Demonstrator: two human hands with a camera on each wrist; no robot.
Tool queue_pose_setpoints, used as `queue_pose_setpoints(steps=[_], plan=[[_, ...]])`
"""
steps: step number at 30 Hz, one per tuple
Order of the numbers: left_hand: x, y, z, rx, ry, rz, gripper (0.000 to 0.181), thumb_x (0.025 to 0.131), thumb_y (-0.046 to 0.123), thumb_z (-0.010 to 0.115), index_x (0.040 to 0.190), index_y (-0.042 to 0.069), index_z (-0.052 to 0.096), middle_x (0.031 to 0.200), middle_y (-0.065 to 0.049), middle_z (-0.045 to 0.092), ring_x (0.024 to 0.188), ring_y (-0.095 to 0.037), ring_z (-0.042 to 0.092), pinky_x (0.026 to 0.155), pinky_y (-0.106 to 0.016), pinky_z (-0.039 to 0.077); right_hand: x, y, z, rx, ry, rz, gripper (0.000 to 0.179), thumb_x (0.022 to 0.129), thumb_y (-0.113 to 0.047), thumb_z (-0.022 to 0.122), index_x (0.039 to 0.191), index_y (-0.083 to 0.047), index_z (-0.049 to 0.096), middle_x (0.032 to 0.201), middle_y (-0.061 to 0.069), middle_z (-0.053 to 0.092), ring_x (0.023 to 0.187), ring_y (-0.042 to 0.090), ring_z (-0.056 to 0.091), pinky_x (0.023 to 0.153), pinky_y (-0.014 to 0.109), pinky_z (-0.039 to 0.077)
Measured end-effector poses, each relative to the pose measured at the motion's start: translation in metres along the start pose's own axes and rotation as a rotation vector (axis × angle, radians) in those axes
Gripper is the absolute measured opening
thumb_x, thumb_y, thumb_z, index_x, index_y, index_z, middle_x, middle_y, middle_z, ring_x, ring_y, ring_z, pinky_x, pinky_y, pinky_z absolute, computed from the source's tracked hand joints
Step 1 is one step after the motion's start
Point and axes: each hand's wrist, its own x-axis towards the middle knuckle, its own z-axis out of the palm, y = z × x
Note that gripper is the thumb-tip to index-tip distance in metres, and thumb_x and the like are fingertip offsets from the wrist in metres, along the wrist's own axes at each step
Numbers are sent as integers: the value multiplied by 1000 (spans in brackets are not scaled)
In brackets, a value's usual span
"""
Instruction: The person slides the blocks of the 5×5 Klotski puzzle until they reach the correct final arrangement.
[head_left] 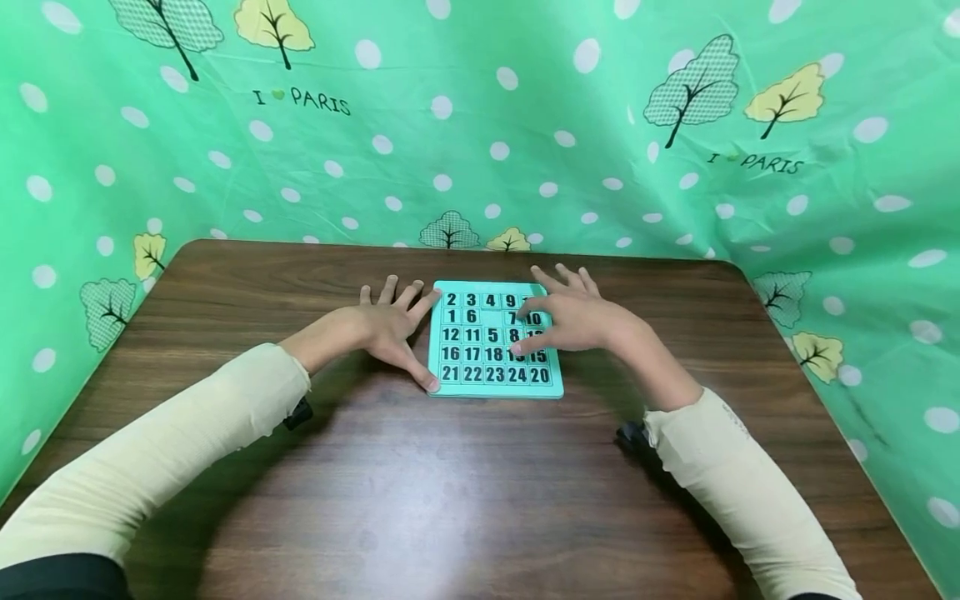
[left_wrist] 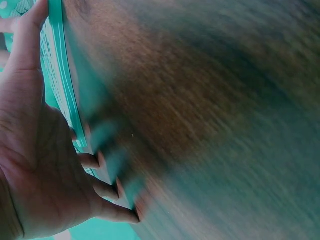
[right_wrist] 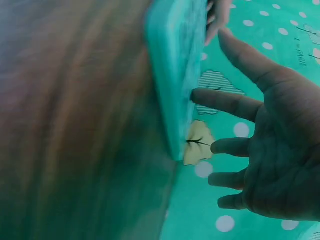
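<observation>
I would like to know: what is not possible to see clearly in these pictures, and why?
Head view: on the puzzle, the top-right number and the one right of 18 are partly covered by the right hand.
Left wrist view: one end of the puzzle, cut off by the top edge.
Right wrist view: the puzzle's numbers, blurred and seen too slantwise.
</observation>
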Motion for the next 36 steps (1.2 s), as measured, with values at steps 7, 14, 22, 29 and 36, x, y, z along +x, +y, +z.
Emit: queue_pose_setpoints(steps=[7,14,22,29,36], plan=[[0,0,-1,-6,-2,2,162,71,98,80,181,31,-19,191,-16,-17,172,-55,-22,132,-87,-5,13,-4,7,31,-14,-55,75,99,-71,76,159,-27,65,191,21,8,175,59,1,137,80,-3],[0,0,-2,-3,-6,3,162,71,98,79,181,32,-20,190,-16,-18,172,-54,-23,132,-87,-6,14,3,1,26,-42,-8,77,100,-71,75,161,-24,66,190,22,11,174,59,2,138,79,-4],[1,-1,-1,7,-11,-5,162,71,100,78,181,32,-20,191,-16,-17,173,-55,-22,132,-87,-5,33,-28,-1,5,-14,-82,77,99,-71,76,164,-30,62,191,18,7,176,55,2,139,77,-2],[2,-2,-2,27,-16,-8,160,73,101,75,180,32,-21,191,-16,-17,173,-55,-20,132,-87,-4,62,-48,8,-9,-65,-112,87,99,-76,72,174,-42,45,193,14,-3,177,53,-3,140,73,-7],[0,-2,-1,8,-16,-10,161,71,101,77,180,33,-21,191,-15,-19,173,-54,-22,132,-86,-6,48,-28,5,-25,-56,-33,83,97,-74,76,169,-40,54,192,16,3,177,53,-2,140,74,-6]])
